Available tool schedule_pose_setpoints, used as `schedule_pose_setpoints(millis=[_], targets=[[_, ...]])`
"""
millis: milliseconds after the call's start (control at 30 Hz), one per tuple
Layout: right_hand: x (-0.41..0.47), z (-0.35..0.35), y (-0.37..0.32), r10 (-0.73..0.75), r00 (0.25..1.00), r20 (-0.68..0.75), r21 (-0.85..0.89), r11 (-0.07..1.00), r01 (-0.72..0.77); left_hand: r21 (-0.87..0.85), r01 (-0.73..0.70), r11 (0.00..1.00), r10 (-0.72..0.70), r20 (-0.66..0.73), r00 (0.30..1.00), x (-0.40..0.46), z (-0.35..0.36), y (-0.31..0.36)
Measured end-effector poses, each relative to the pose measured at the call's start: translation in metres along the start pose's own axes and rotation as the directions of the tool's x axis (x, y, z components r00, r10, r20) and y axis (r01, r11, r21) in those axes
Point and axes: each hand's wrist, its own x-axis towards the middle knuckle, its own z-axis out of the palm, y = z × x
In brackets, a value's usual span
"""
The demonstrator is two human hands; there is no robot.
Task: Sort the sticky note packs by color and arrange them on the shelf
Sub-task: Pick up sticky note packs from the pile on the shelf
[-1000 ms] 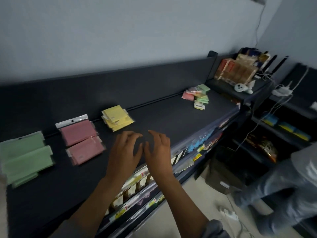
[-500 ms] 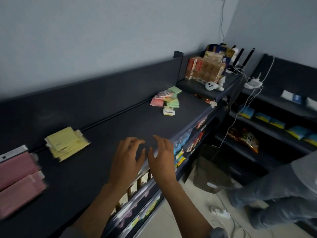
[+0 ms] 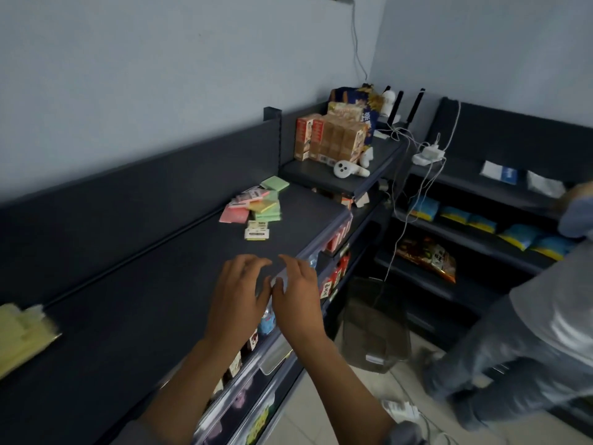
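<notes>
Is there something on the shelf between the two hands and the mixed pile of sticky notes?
Nothing visible: only bare dark shelf lies between the left hand, the right hand and the mixed pile.

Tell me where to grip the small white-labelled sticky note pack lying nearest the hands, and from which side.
Pinch the small white-labelled sticky note pack by its left and right edges, coming from above. It lies flat on the dark shelf top, its sides clear, with another pack right behind it.
</notes>
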Motion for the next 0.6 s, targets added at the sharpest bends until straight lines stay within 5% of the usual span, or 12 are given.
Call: schedule_pose_setpoints(millis=[467,600], targets=[[0.112,-0.002,0.091,0.101,0.992,-0.078,-0.037,0.994,-0.104,-0.129,-0.050,0.990,0.064,0.103,0.993,0.114,0.128,-0.003],[0.180,0.002,0.103,-0.005,0.999,-0.035,-0.094,0.996,0.002,-0.102,-0.028,0.994,0.035,0.070,0.997,0.181,0.148,-0.023]])
